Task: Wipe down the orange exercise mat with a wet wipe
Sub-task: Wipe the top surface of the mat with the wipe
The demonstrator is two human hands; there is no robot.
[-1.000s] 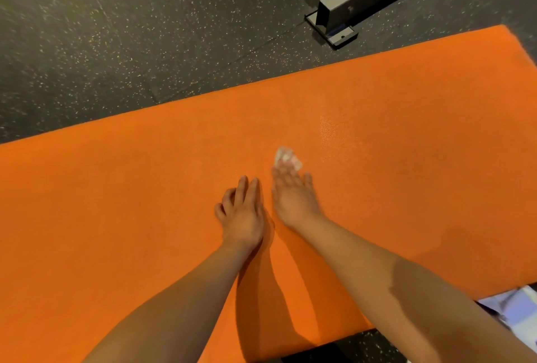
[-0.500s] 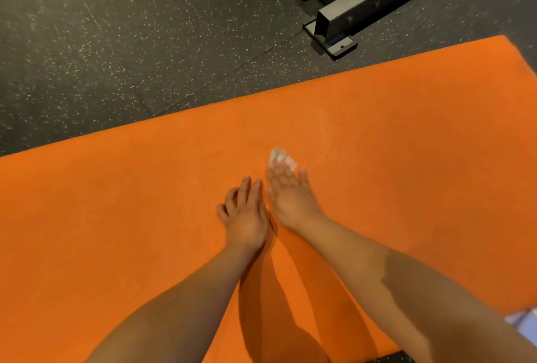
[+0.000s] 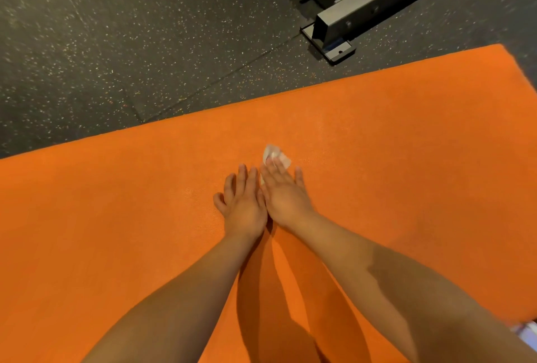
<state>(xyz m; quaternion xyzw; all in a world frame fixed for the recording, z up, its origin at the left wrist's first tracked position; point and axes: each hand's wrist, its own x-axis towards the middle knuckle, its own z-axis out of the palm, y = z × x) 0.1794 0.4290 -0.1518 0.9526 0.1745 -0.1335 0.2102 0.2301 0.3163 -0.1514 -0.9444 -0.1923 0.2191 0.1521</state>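
The orange exercise mat lies on the floor and fills most of the view. A small white wet wipe sits on the mat near its middle, mostly covered by my fingers. My right hand presses flat on the wipe with straight fingers. Beside it, touching it on the left, my left hand rests flat on the bare mat with its fingers extended.
Dark speckled rubber flooring lies beyond the mat's far edge. The grey metal base of a gym machine stands on the floor close to the mat's far right edge. A pale object shows at the lower right corner.
Both hands have slid slightly away from me on the mat, the right one pushing the wipe along. The view has tilted, showing more floor.
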